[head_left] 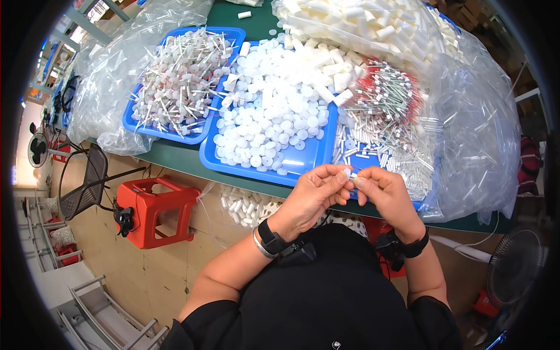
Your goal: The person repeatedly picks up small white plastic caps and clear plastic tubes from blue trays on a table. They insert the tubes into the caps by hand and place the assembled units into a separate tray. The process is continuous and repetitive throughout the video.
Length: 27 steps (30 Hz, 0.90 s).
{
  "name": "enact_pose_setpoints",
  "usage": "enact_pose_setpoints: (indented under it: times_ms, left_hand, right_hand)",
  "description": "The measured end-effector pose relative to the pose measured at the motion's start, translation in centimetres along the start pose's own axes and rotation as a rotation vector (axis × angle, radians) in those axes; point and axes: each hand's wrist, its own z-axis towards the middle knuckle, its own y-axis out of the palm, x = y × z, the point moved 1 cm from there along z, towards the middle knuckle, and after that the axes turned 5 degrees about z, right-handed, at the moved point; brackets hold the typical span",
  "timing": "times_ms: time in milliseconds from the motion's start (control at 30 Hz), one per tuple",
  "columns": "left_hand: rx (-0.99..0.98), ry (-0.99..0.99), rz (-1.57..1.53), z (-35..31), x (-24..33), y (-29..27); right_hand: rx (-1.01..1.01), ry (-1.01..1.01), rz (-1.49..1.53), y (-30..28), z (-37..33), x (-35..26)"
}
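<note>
Left grip [315,191]: pinched on white piece [347,173]
Right grip [386,192]: pinched on it, opposite
White piece: between grips, shape finger-hidden

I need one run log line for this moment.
left hand: pinching small white piece | right hand: at same piece | blue tray: white discs

white round plastic discs [256,131] lay in blue rectangular plastic centre tray [307,153] | crumpled clear plastic bag [477,143] lay far right

No readable lettering anywhere — no numbers, no signs
</note>
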Motion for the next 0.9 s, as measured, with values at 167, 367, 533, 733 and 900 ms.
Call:
enact_pose_setpoints:
  times_ms: [167, 367, 533, 733, 900]
  left_hand:
    - [-0.051, -0.048, 0.059, 0.1, -0.1, -0.7]
    - [0.000, -0.049, 0.043, 0.4, -0.3, -0.3]
    - [0.052, -0.053, 0.058, 0.3, 0.2, -0.4]
    - [0.047, 0.024, 0.008, 0.2, 0.1, -1.5]
    - [0.110, 0.045, 0.007, 0.1, 0.9, -0.3]
  right_hand:
    - [-0.060, 0.077, 0.024, -0.7, 0.2, 0.1]
    - [0.133, -0.480, -0.639, 0.8, 0.0, -0.5]
    - [0.075, -0.416, -0.547, 0.6, 0.5, -0.4]
    - [0.104, -0.287, -0.616, -2.2, 2.5, 0.0]
    - [0.070, -0.585, -1.233, -2.8, 4.0, 2.4]
